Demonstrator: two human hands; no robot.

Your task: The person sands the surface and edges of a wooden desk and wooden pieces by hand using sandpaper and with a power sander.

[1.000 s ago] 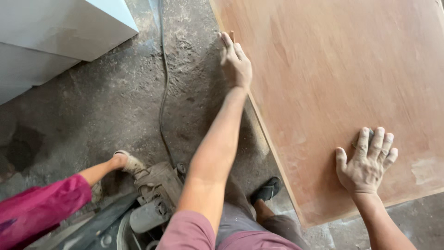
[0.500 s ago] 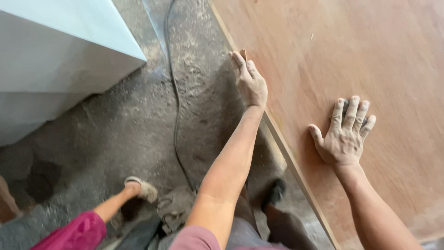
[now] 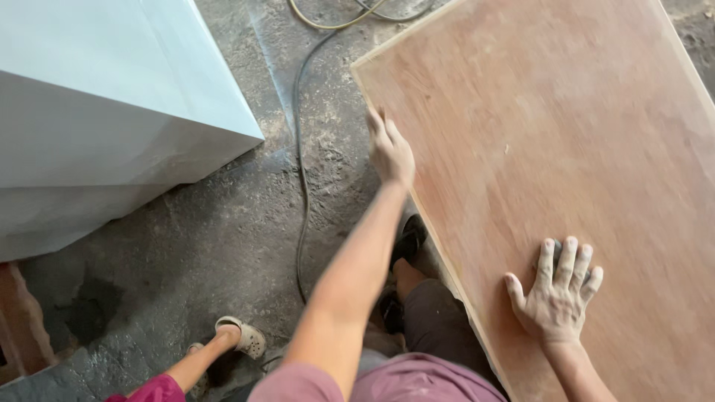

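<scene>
Nearest me, my right hand (image 3: pixel 557 292) lies flat, fingers spread, holding nothing, on the plywood sheet (image 3: pixel 566 149) that rests on the gritty floor (image 3: pixel 223 223). Further out, my left hand (image 3: pixel 391 152) sits loosely open at the sheet's left edge, not visibly gripping. I'd keep both palms planted for steadiness and mind the cable (image 3: pixel 300 171) beside that edge

Rough grey concrete floor (image 3: pixel 223 238), dusty and scuffed, a big pale box-like cabinet (image 3: pixel 97 112) filling the upper left with daylight soft on its top face, a dark cable (image 3: pixel 300 186) snaking down the floor beside it, and a reddish brick edge (image 3: pixel 18 320) low at left.
</scene>
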